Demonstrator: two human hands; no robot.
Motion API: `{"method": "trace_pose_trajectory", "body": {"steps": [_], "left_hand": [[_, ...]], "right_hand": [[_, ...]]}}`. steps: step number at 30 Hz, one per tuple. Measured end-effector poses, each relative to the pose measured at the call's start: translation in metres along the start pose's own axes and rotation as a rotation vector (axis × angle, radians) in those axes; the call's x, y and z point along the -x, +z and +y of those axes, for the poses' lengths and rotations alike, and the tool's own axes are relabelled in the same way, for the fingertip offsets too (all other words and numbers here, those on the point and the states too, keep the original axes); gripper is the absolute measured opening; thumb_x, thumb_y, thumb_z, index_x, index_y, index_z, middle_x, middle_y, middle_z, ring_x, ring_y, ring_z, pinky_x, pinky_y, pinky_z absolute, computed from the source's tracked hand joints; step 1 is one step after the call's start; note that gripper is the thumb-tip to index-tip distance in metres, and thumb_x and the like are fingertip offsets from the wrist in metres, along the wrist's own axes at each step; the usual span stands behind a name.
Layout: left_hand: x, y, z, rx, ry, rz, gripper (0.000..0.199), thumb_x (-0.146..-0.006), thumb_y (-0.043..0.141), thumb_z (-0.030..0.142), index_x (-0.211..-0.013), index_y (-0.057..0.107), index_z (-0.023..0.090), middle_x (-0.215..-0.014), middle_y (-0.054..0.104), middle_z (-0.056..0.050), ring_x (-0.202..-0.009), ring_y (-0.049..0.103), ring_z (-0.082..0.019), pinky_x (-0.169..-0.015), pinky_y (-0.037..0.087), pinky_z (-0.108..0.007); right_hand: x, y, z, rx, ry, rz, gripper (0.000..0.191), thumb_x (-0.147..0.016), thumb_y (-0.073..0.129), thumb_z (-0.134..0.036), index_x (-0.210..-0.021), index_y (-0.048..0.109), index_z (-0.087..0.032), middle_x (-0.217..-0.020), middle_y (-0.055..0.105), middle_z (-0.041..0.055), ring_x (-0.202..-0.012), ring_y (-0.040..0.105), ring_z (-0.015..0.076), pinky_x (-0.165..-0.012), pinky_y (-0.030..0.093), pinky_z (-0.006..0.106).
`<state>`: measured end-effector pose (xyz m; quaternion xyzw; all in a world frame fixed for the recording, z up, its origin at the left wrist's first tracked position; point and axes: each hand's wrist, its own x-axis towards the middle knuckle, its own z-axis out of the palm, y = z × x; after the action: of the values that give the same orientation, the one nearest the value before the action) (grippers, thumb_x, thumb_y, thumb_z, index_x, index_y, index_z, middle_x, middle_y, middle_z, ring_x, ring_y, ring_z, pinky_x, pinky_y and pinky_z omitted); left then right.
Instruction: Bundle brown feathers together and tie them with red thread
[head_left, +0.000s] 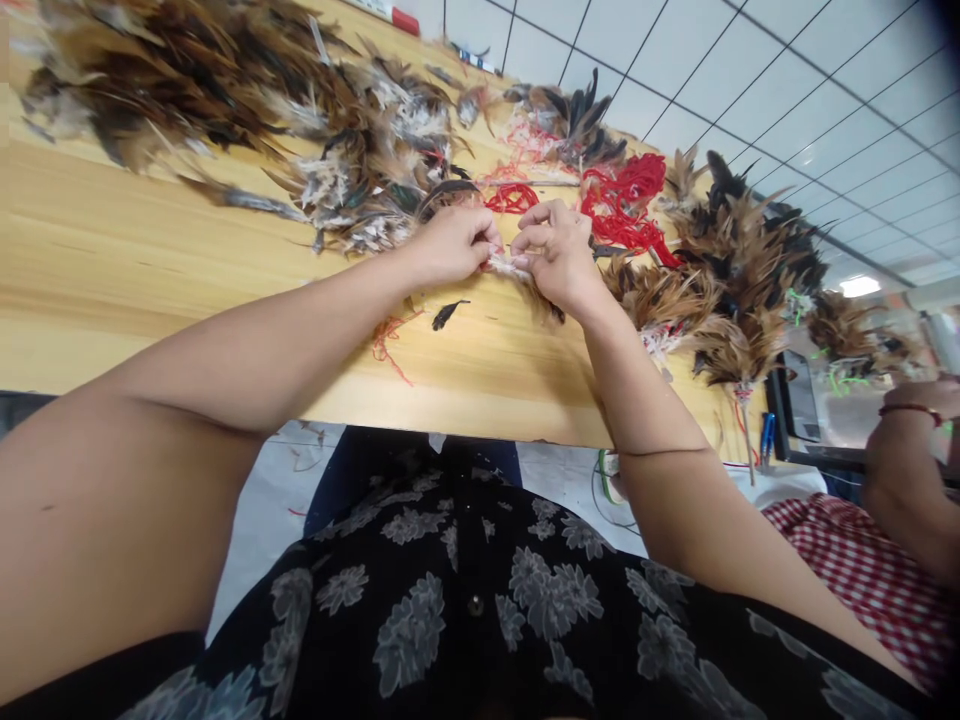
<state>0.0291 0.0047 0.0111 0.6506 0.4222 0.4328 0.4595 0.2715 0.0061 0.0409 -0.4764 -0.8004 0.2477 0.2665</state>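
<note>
Pinching a small feather bundle (508, 266) between them: left hand (459, 243), right hand (556, 250).

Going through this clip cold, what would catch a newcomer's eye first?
Probably the vivid red yarn on the table, just beyond the right hand, against all the brown. Next, the big heap of brown feathers at the upper left. Then the left hand and right hand, fingertips close together at a small pale feathery piece.

Small brown feather bundle (508, 265), pale-stemmed, between both hands (556, 250)
</note>
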Motion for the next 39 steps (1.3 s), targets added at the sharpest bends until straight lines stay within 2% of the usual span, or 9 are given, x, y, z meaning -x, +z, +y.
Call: {"method": "trace_pose_trajectory", "body": {"steps": [6,14,17,20,23,25,29,34,39], "left_hand": [[0.001,0.005,0.008,0.007,-0.059,-0.04,0.038,-0.099,0.081,-0.009,-0.08,0.077,0.024,-0.07,0.071,0.002,-0.071,0.065,-0.024,-0.078,0.047,-0.034],[0.006,0.007,0.018,-0.044,-0.036,-0.019,0.033,-0.104,0.083,0.001,-0.084,0.075,0.026,-0.074,0.072,0.001,-0.08,0.065,-0.026,-0.085,0.048,-0.038],[0.002,0.005,0.011,-0.009,0.032,0.039,0.031,-0.1,0.091,0.009,-0.083,0.073,0.029,-0.081,0.073,-0.001,-0.088,0.065,-0.03,-0.097,0.054,-0.043],[0.001,0.004,0.007,0.0,0.212,0.119,0.034,-0.095,0.101,0.02,-0.08,0.073,0.034,-0.09,0.072,-0.005,-0.106,0.063,-0.035,-0.118,0.055,-0.049],[0.006,0.005,0.012,0.078,0.241,0.09,0.035,-0.1,0.106,0.029,-0.085,0.075,0.036,-0.09,0.069,-0.007,-0.127,0.063,-0.039,-0.127,0.052,-0.049],[0.01,0.006,0.019,0.112,0.188,0.072,0.036,-0.102,0.108,0.028,-0.088,0.076,0.033,-0.088,0.068,-0.005,-0.125,0.067,-0.037,-0.12,0.055,-0.046],[0.014,0.005,0.023,0.097,0.172,0.048,0.029,-0.112,0.1,0.023,-0.091,0.08,0.026,-0.098,0.08,-0.004,-0.097,0.072,-0.027,-0.101,0.057,-0.04],[0.012,0.007,0.012,0.27,0.142,-0.139,0.045,-0.112,0.108,0.045,-0.09,0.075,0.025,-0.105,0.089,-0.008,-0.096,0.078,-0.026,-0.093,0.064,-0.039],[0.014,0.013,0.01,0.396,0.05,-0.117,0.057,-0.114,0.111,0.063,-0.097,0.07,0.028,-0.107,0.093,-0.007,-0.099,0.088,-0.028,-0.082,0.072,-0.039]], "right_hand": [[0.007,-0.018,-0.005,-0.226,-0.023,-0.124,0.032,-0.088,0.112,-0.041,-0.086,0.083,-0.026,-0.136,0.082,0.0093,-0.146,0.072,0.035,-0.151,0.051,0.069],[0.011,-0.03,-0.015,-0.467,0.07,-0.255,0.04,-0.08,0.113,-0.041,-0.079,0.076,-0.025,-0.103,0.08,0.0046,-0.108,0.073,0.0239,-0.119,0.067,0.047],[0.008,-0.023,-0.005,-0.495,0.096,-0.217,0.044,-0.078,0.115,-0.04,-0.08,0.074,-0.025,-0.098,0.075,0.0024,-0.099,0.069,0.0203,-0.104,0.067,0.04],[0.007,-0.007,0.004,-0.557,0.194,-0.128,0.048,-0.08,0.114,-0.041,-0.085,0.068,-0.026,-0.087,0.066,-0.0024,-0.087,0.061,0.0166,-0.085,0.059,0.033],[0.009,0.006,0.005,-0.573,0.248,-0.066,0.041,-0.088,0.105,-0.03,-0.087,0.065,-0.027,-0.083,0.063,-0.0042,-0.085,0.059,0.0155,-0.084,0.058,0.031],[0.01,0.01,0.002,-0.57,0.239,-0.049,0.035,-0.091,0.099,-0.024,-0.087,0.065,-0.026,-0.085,0.065,-0.0035,-0.087,0.061,0.0155,-0.088,0.059,0.031],[0.009,0.011,0.004,-0.548,0.225,-0.006,0.031,-0.092,0.094,-0.02,-0.088,0.065,-0.027,-0.088,0.067,-0.0024,-0.09,0.062,0.0163,-0.089,0.06,0.031],[0.004,0.014,0.018,-0.529,0.236,0.066,0.031,-0.095,0.091,-0.018,-0.087,0.062,-0.027,-0.088,0.066,-0.0024,-0.09,0.063,0.0166,-0.087,0.057,0.031],[0.003,0.02,0.023,-0.562,0.197,0.098,0.047,-0.099,0.106,-0.047,-0.093,0.063,-0.028,-0.094,0.071,-0.0017,-0.095,0.068,0.0175,-0.093,0.063,0.034]]}}
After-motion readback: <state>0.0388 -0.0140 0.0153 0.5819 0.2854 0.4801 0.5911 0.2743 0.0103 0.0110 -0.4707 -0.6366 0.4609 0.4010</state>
